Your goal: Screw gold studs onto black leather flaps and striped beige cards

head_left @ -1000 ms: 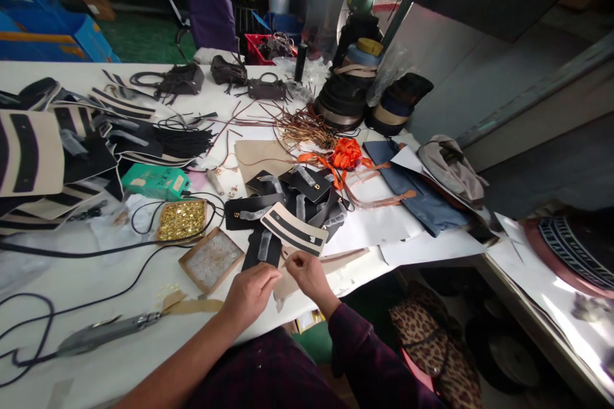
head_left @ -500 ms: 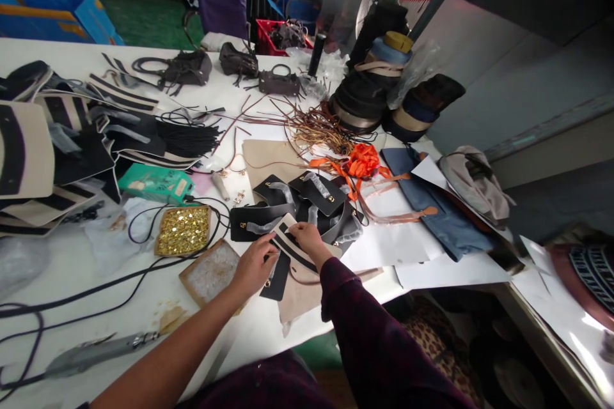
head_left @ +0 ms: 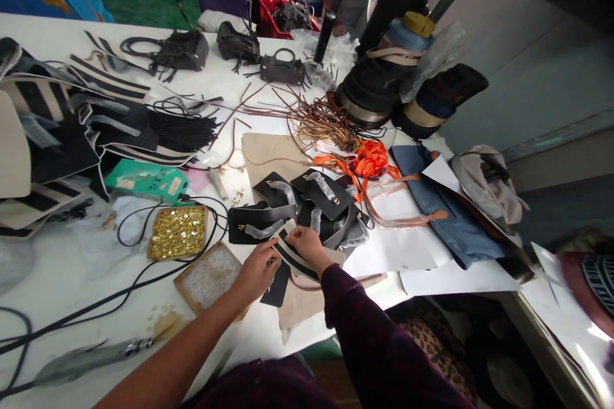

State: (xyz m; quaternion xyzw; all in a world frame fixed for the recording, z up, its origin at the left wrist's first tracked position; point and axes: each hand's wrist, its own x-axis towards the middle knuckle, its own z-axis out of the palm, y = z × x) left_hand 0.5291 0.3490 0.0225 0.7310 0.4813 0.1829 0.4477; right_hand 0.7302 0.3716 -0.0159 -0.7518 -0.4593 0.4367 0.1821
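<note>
A beige leather piece with black stripes [head_left: 291, 258] is held up above the pile at the table's front. My right hand [head_left: 309, 246] pinches it near its top edge, with the thumb and fingers closed. At its left edge, my left hand [head_left: 258, 268] has its fingertips pressed together on the piece. Just behind lie several black leather pieces [head_left: 326, 195] with brass-coloured fittings and handles wrapped in clear plastic. Partly under my hands is another black piece [head_left: 275, 289]. A tan sheet [head_left: 304, 310] lies beneath.
Left of my hands are a box of gold-coloured studs [head_left: 177, 232], a box of clear small parts [head_left: 208, 278], looping black cables [head_left: 96, 297] and a blurred grey power tool [head_left: 91, 358]. Rightward lie orange ribbon [head_left: 371, 158] and a blue-grey bag [head_left: 446, 204]. Black tape rolls [head_left: 367, 99] stand behind.
The camera view has tilted and shifted slightly, moving the background upward. Both hands stay on the striped leather piece, with only small finger movement.
</note>
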